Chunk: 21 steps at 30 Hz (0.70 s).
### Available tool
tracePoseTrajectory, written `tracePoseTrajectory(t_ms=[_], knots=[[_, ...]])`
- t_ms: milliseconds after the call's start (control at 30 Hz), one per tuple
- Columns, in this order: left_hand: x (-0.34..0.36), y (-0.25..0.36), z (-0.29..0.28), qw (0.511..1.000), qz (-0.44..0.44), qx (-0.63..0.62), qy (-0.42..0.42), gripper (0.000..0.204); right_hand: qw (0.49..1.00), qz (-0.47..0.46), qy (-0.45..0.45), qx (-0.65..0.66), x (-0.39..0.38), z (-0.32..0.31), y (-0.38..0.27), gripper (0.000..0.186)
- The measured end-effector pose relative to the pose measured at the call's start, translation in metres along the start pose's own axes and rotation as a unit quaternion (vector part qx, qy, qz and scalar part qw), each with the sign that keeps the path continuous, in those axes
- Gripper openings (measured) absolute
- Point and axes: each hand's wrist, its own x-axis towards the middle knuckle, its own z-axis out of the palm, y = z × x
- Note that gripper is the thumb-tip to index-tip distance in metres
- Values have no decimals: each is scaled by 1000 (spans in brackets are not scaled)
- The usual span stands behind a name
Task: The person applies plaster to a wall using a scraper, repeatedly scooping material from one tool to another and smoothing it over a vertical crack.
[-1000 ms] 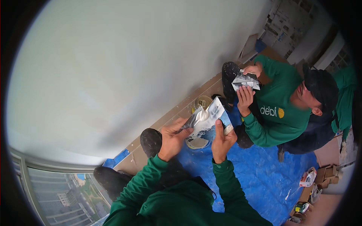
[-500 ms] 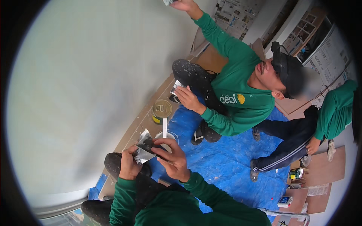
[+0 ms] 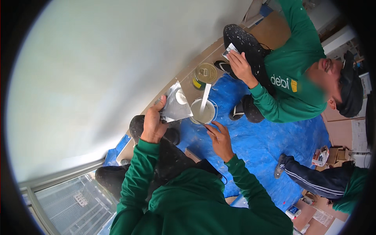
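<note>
My left hand [image 3: 154,121] is closed on the edge of a thin silvery metal plate [image 3: 175,107], tilted up, with a round white patch near its upper right. My right hand [image 3: 221,141] pinches a thin flat scraper [image 3: 203,124], seen almost edge-on, at the near rim of a white bucket [image 3: 213,113]. Pale grey-white paste [image 3: 200,114] lies inside the bucket, and a white stirring stick [image 3: 205,98] leans in it. Whether the scraper touches the rim or the paste, I cannot tell.
Behind the bucket stands a lidded gold-and-green can [image 3: 205,73] by the pale wall [image 3: 98,70]. A co-worker in green [image 3: 286,90] sits close at the right, holding a small plate [image 3: 231,50]. Blue sheeting [image 3: 254,145] covers the floor. Another person's leg [image 3: 309,178] is farther right.
My right hand has moved away from the plate to the bucket with the scraper. My left hand has turned the plate's face into view. The view has shifted, showing a window at lower left.
</note>
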Motion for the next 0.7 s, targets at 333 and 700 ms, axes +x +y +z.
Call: tracePoseTrajectory(t_ms=[333,700], knots=[[85,-53,-67,974,59,179,125,28,950,304,-28,64,-9,72,131,28],[136,-163,-41,948,-61,239,202,17,988,132,50,-63,17,108,102,29]])
